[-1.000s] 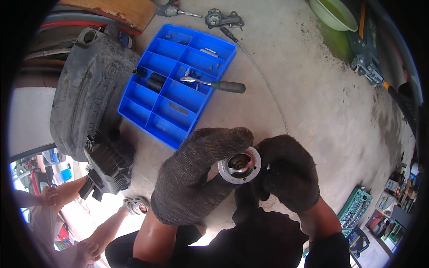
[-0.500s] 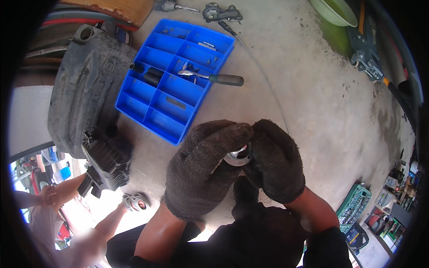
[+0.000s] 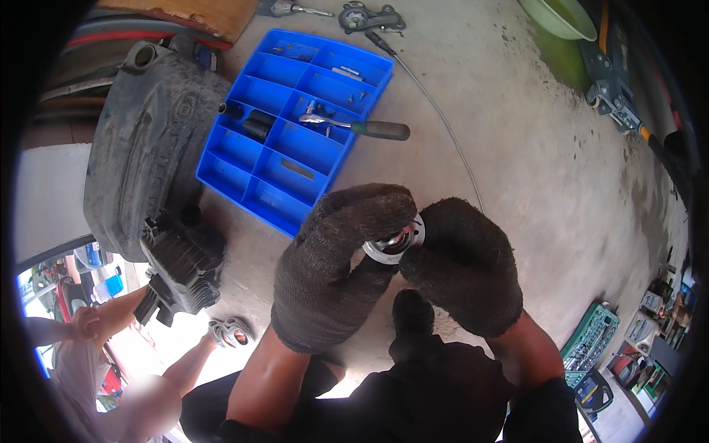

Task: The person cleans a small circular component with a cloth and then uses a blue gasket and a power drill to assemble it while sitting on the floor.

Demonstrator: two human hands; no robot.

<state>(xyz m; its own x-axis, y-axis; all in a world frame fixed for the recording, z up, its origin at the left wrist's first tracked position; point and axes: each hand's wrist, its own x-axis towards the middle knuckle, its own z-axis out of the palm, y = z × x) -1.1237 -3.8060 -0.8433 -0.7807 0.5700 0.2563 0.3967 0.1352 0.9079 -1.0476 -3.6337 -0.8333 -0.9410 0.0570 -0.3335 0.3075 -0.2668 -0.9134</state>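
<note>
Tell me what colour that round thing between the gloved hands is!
The round part is silvery; the head view shows it best.

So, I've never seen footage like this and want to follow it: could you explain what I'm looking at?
There's no machine: a fisheye camera worn on a person's head looks down, so straight edges appear bent. The gloved left hand holds a round silvery part; the gloved right hand is close against it, though whether it grips too is hidden. On the floor ahead lies a blue divided tray, with a ratchet across its right edge. Left of that is a large dark moulded piece.
</note>
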